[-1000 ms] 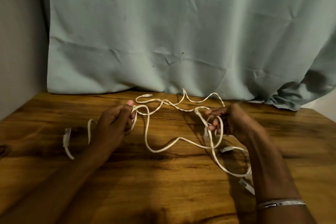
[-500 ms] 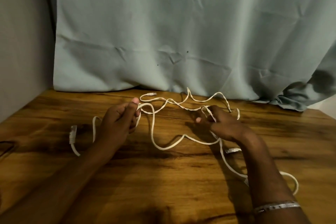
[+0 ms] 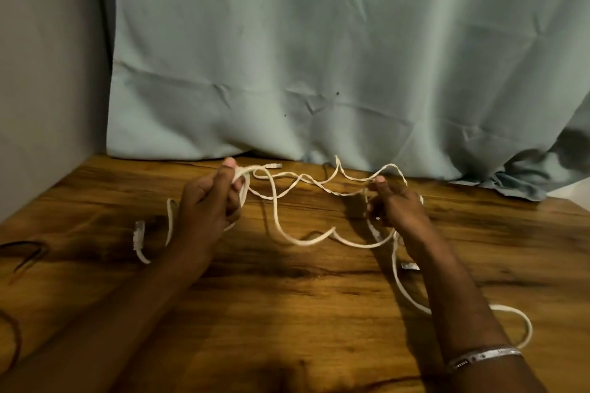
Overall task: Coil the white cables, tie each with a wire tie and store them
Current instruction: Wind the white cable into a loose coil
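The white cables [image 3: 306, 241] lie loose and tangled across the middle of the wooden tabletop [image 3: 319, 313], running from a plug end at centre left [image 3: 139, 234] to a slack loop at lower right [image 3: 523, 325], with another plug [image 3: 274, 165] near the curtain [image 3: 319, 57] at the back. The left hand [image 3: 207, 204] is raised just left of centre, thumb and fingers pinching a bend of cable with a few strands gathered in the palm. The right hand [image 3: 392, 204], right of centre, has its fingers curled around strands at the knotted part, thumb up; exactly which strand it holds I cannot tell. The step in hand looks like separating the cables and starting the first coil, so nothing is tied or stored yet. To do it well, the left hand should keep its gathered loops firmly pinched while the right draws one strand free of the twisted section near the back, feeding even loops rather than pulling hard, which would tighten the tangle. No wire tie is visible. A dark cord [image 3: 22, 252] lies at the left edge.
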Tool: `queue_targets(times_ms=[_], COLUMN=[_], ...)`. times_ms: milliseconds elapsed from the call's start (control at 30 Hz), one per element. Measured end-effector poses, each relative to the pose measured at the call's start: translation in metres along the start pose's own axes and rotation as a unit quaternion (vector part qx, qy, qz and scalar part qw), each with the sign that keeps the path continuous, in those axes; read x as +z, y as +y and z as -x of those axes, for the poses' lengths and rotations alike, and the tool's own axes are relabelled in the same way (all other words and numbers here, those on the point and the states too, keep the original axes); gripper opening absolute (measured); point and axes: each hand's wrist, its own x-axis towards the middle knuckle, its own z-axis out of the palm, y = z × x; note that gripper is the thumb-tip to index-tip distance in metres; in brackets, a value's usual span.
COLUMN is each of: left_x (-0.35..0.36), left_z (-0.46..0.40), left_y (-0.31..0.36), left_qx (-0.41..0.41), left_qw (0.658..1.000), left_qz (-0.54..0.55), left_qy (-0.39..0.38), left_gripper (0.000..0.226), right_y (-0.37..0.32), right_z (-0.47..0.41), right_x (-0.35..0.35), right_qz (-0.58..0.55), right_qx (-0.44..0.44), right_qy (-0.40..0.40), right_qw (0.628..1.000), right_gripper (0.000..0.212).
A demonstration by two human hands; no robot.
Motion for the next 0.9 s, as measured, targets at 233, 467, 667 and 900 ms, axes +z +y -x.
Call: queue_targets(times_ms=[233, 467, 667, 900], left_x=[-0.021, -0.028, -0.017, -0.022], left_z=[-0.018, -0.017, -0.01, -0.013], left_y=[0.021, 0.029, 0.023, 0.025], left_qx=[-0.04, -0.013, -0.007, 0.004], left_qw=[0.988, 0.987, 0.996, 0.996], left_qz=[0.116, 0.105, 0.041, 0.035], left_qy=[0.097, 0.118, 0.08, 0.086], left_gripper=[0.043, 0.044, 0.047, 0.049], right_y=[0.011, -0.006, -0.037, -0.028], right_z=[-0.002, 0.013, 0.053, 0.077], right_x=[-0.001, 0.008, 0.056, 0.106], right_qz=[0.197, 0.314, 0.235, 0.058], right_qx=[-0.044, -0.168, -0.356, -0.204], right_qy=[0.087, 0.198, 0.081, -0.282], right_qw=[0.975, 0.913, 0.901, 0.936], right_gripper=[0.066, 0.078, 0.047, 0.027])
